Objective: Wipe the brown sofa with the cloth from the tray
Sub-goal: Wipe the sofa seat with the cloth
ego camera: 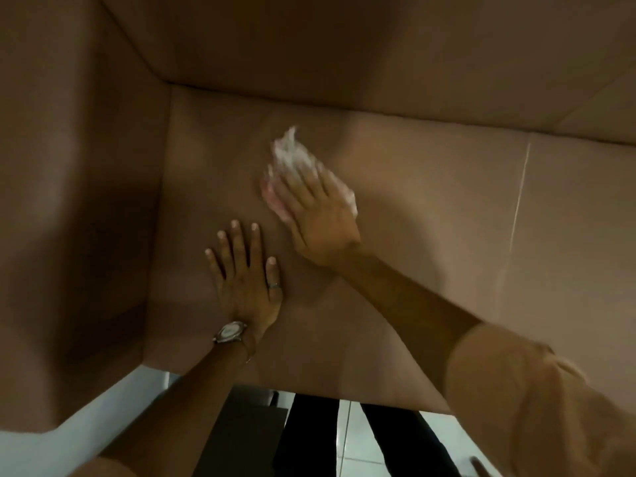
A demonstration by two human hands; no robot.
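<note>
Cloth (pixel 292 156), white and crumpled, is lying in the middle of the frame on the seat of the brown sofa (pixel 430 208), pinned there under the right hand (pixel 316 208). It is looking thin, soft and very light, so it is likely bunching and sliding rather than holding any shape; a flat palm spread over its middle seems the surest way of keeping it moving with the hand, while its loose edges are sticking out past the fingertips toward the upper part of the frame and along both sides. The right hand is blurring, which is suggesting a wiping stroke. Its grip is lying spread flat, fingers extended and pressing down on the cloth rather than curling around it; whether any fingertip is pinching a fold underneath is not showing.

Just below and to the left, the left hand (pixel 246 287) is resting palm-down on the seat, fingers splayed, carrying nothing and apparently bracing. A watch (pixel 230 331) is sitting on that wrist and a ring (pixel 274 286) on one finger. The sofa surface is appearing smooth, so the cloth should be gliding easily. No tray is showing anywhere.
</note>
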